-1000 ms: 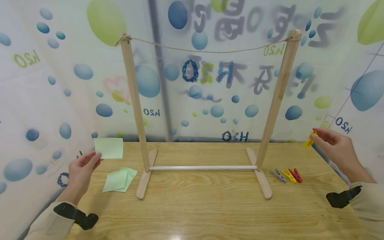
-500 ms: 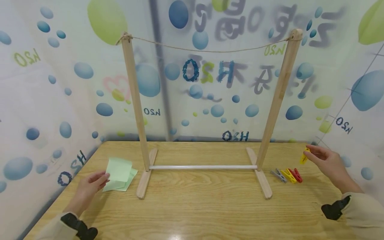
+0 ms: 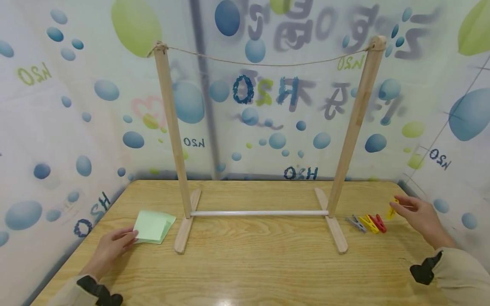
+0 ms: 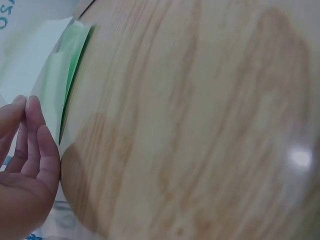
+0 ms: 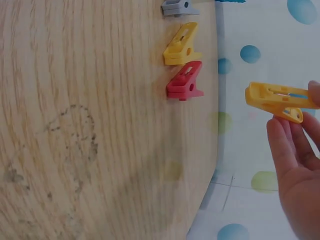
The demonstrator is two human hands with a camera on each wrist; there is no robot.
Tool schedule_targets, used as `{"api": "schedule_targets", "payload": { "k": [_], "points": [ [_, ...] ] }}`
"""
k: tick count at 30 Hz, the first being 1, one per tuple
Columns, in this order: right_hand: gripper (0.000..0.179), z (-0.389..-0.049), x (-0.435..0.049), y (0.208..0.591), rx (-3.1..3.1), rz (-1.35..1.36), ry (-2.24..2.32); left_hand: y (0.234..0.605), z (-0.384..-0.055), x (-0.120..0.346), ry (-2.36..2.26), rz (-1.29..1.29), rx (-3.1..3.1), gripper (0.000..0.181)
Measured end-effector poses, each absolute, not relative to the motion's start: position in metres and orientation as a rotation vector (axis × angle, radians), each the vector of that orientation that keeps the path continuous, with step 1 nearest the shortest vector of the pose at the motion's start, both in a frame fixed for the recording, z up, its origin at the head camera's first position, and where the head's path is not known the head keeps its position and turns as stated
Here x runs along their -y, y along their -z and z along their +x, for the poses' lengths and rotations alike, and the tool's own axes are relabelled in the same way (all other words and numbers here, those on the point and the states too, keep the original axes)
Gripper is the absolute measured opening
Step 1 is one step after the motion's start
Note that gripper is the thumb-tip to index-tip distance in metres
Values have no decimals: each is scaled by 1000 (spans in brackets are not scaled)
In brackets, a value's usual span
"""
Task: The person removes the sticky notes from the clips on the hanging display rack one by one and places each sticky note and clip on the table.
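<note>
At the left of the table, my left hand (image 3: 112, 250) pinches the edge of a light green paper sheet (image 3: 150, 224), which lies over other green sheets. In the left wrist view, thumb and fingertips meet on the pale sheet (image 4: 30, 55), with a greener sheet (image 4: 75, 50) beside it. On the right, my right hand (image 3: 423, 219) holds a yellow clothespin (image 3: 392, 209) a little above the table. The right wrist view shows this yellow clothespin (image 5: 270, 97) between thumb and fingers. Left of that hand lie a grey clothespin (image 3: 356, 223), another yellow clothespin (image 3: 369, 224) and a red clothespin (image 3: 378, 223).
A wooden frame stands mid-table, with a left post (image 3: 173, 131) and a right post (image 3: 357, 127). A sagging string (image 3: 264, 64) joins their tops, and a white rod (image 3: 260, 213) joins them near the base. Behind the wooden table (image 3: 260, 263) hangs a patterned backdrop (image 3: 237, 140).
My left hand has brought its green sheet down and right onto the other sheets. My right hand has lowered with the yellow clothespin, shifting left and then slightly back right.
</note>
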State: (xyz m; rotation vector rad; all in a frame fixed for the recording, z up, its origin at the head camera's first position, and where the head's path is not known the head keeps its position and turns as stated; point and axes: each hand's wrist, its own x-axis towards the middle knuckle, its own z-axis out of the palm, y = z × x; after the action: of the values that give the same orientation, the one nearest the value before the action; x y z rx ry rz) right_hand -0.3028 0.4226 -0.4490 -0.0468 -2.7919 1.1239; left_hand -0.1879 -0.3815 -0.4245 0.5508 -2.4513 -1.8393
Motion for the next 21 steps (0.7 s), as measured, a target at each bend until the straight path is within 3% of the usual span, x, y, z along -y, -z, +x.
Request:
{"api": "schedule_targets", "payload": {
  "k": [6,14,21],
  "points": [
    [72,-276,-394,412,2859,-95,-1209,427,-190,385,1779,583,2501,74],
    [81,-281,-402,428,2874,-221,-1130,427,-190,386,1762,576,2559,76],
    [70,-269,-382,414,2884,-135,-1130,430,-190,386,1738,554,2584,75]
  ]
}}
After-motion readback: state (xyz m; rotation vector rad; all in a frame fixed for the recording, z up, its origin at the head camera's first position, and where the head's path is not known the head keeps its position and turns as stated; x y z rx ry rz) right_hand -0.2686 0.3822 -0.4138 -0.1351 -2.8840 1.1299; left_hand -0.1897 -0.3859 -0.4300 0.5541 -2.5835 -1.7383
